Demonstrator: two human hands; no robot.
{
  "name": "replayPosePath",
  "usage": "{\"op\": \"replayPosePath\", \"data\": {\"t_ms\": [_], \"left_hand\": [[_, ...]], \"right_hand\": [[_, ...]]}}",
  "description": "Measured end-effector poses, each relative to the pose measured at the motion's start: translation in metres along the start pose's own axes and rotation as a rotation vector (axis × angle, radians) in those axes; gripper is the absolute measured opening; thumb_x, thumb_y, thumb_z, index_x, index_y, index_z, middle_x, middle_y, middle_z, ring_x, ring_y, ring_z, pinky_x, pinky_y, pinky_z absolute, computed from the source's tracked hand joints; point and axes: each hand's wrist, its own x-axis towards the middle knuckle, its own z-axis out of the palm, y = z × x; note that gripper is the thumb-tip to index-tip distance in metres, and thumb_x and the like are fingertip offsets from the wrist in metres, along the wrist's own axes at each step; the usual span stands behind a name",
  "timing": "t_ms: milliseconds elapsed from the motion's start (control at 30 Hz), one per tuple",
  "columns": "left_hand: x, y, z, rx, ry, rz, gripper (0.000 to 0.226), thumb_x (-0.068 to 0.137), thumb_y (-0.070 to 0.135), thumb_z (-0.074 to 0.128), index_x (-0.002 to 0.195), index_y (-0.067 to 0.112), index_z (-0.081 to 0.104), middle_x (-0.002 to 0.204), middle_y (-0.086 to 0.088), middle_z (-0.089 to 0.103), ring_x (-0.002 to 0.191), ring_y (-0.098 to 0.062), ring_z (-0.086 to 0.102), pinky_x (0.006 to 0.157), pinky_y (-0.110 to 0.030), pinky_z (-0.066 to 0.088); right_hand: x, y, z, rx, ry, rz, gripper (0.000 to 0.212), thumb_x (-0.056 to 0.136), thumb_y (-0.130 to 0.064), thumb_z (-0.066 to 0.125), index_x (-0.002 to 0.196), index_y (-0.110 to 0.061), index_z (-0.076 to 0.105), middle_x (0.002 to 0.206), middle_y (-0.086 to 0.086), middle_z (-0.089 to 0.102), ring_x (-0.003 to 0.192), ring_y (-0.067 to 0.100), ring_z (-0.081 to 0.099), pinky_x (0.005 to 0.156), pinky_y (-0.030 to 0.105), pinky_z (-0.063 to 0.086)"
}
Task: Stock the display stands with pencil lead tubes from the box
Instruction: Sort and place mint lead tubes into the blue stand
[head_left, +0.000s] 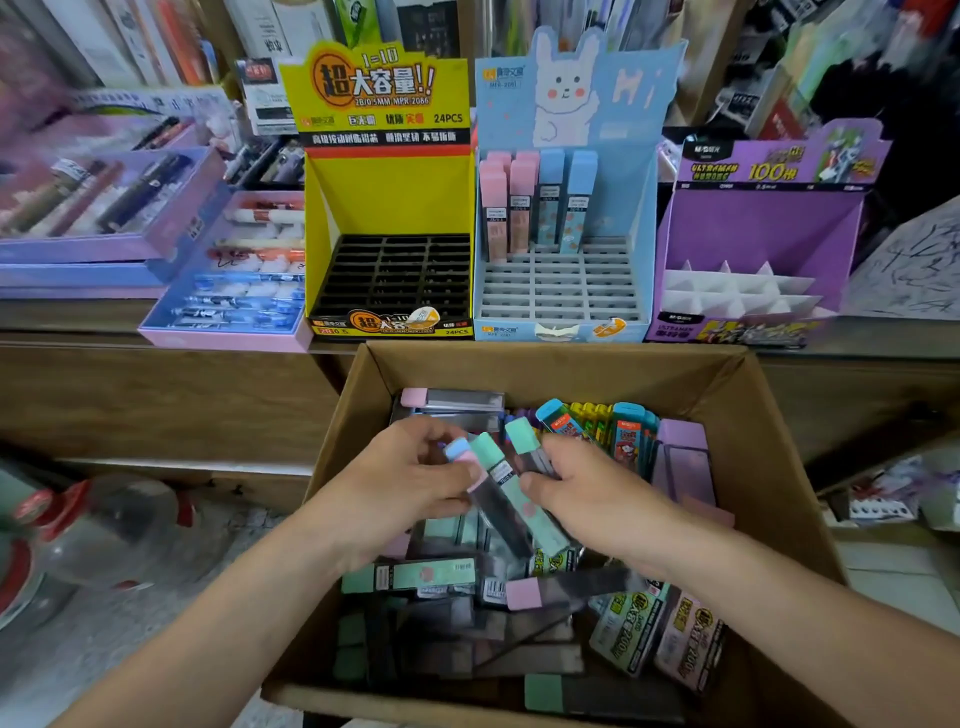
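Both hands are over an open cardboard box full of loose pencil lead tubes with mint, pink and blue caps. My left hand grips a bundle of tubes, among them blue-, pink- and mint-capped ones. My right hand holds a mint-capped tube beside that bundle. Three display stands sit on the counter behind the box: a yellow stand with an empty black grid, a blue rabbit stand with several pink and blue tubes in its back rows, and a purple stand with empty white dividers.
Flat pink and blue trays of pens lie left of the yellow stand. Shelves of stationery rise behind the counter. Carded lead packs lie in the box's right corner. A clear jug with red parts stands on the floor at left.
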Motion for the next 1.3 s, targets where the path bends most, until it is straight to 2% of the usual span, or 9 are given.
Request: {"op": "replayPosePath", "data": {"t_ms": [100, 167, 267, 433, 567, 800, 1033, 1167, 1300], "left_hand": [[0.005, 0.005, 0.0, -0.113, -0.041, -0.018, 0.02, 0.095, 0.013, 0.068, 0.113, 0.007, 0.069, 0.106, -0.013, 0.076, 0.097, -0.024, 0.076, 0.088, -0.039, 0.061], [0.008, 0.005, -0.001, -0.16, -0.065, -0.021, 0.02, 0.096, 0.013, 0.067, 0.113, 0.003, 0.07, 0.109, -0.017, 0.076, 0.103, -0.028, 0.074, 0.09, -0.04, 0.06], [0.012, 0.004, 0.001, -0.211, -0.018, -0.013, 0.017, 0.094, 0.014, 0.07, 0.104, 0.002, 0.074, 0.1, -0.013, 0.078, 0.092, -0.022, 0.076, 0.077, -0.03, 0.062], [0.011, 0.005, 0.01, -0.286, 0.04, 0.027, 0.022, 0.091, 0.026, 0.074, 0.104, 0.009, 0.076, 0.1, -0.01, 0.079, 0.089, -0.023, 0.076, 0.072, -0.028, 0.06], [0.006, 0.003, 0.024, -0.469, 0.036, 0.043, 0.025, 0.085, 0.029, 0.075, 0.098, 0.008, 0.077, 0.086, -0.013, 0.072, 0.067, -0.018, 0.065, 0.063, -0.03, 0.053], [-0.003, 0.006, 0.035, -0.691, 0.006, -0.038, 0.025, 0.101, 0.02, 0.058, 0.121, 0.009, 0.07, 0.116, -0.018, 0.074, 0.11, -0.033, 0.071, 0.1, -0.052, 0.054], [-0.001, 0.007, 0.039, -0.763, 0.09, -0.016, 0.027, 0.103, 0.016, 0.051, 0.118, 0.002, 0.069, 0.116, -0.024, 0.072, 0.111, -0.038, 0.07, 0.101, -0.053, 0.053], [-0.004, 0.013, 0.03, -0.838, 0.084, 0.072, 0.035, 0.105, 0.016, 0.043, 0.107, 0.002, 0.075, 0.111, -0.025, 0.074, 0.101, -0.035, 0.074, 0.077, -0.039, 0.062], [-0.002, 0.013, 0.021, -0.816, 0.236, 0.092, 0.03, 0.105, 0.017, 0.046, 0.112, -0.002, 0.068, 0.103, -0.025, 0.076, 0.093, -0.037, 0.075, 0.076, -0.044, 0.062]], "right_hand": [[0.004, 0.001, 0.009, 0.175, 0.008, 0.02, 0.014, 0.104, -0.029, 0.053, 0.113, -0.029, 0.063, 0.113, -0.002, 0.072, 0.107, 0.019, 0.068, 0.101, 0.049, 0.052], [0.004, 0.001, 0.01, 0.302, -0.019, 0.02, 0.018, 0.103, -0.036, 0.056, 0.118, -0.035, 0.064, 0.118, -0.011, 0.072, 0.114, 0.01, 0.065, 0.107, 0.04, 0.048], [-0.001, -0.001, 0.01, 0.5, -0.147, -0.007, 0.028, 0.096, -0.031, 0.069, 0.123, -0.036, 0.064, 0.121, -0.014, 0.073, 0.114, 0.004, 0.067, 0.1, 0.03, 0.05], [0.0, -0.005, 0.01, 0.574, -0.09, -0.039, 0.032, 0.097, -0.001, 0.063, 0.125, -0.017, 0.066, 0.122, 0.013, 0.072, 0.119, 0.031, 0.066, 0.109, 0.049, 0.048], [-0.001, -0.016, 0.011, 0.679, -0.116, -0.067, 0.029, 0.097, 0.004, 0.059, 0.119, -0.01, 0.07, 0.11, 0.015, 0.074, 0.103, 0.028, 0.07, 0.095, 0.032, 0.056], [-0.001, -0.025, 0.011, 0.706, -0.109, -0.063, 0.029, 0.098, -0.005, 0.063, 0.123, -0.018, 0.071, 0.12, 0.008, 0.075, 0.118, 0.022, 0.068, 0.105, 0.039, 0.052], [0.0, -0.03, 0.013, 0.835, -0.077, 0.028, 0.028, 0.103, -0.01, 0.055, 0.098, -0.014, 0.081, 0.109, 0.011, 0.078, 0.102, 0.019, 0.074, 0.089, 0.031, 0.057], [-0.002, -0.029, -0.004, 0.849, -0.045, 0.025, 0.026, 0.104, -0.01, 0.051, 0.12, -0.001, 0.07, 0.121, 0.015, 0.074, 0.12, 0.029, 0.066, 0.112, 0.047, 0.046], [-0.009, -0.037, -0.025, 0.824, 0.003, -0.029, 0.026, 0.103, -0.012, 0.052, 0.12, -0.005, 0.07, 0.11, 0.018, 0.076, 0.103, 0.03, 0.073, 0.096, 0.041, 0.057]]}}
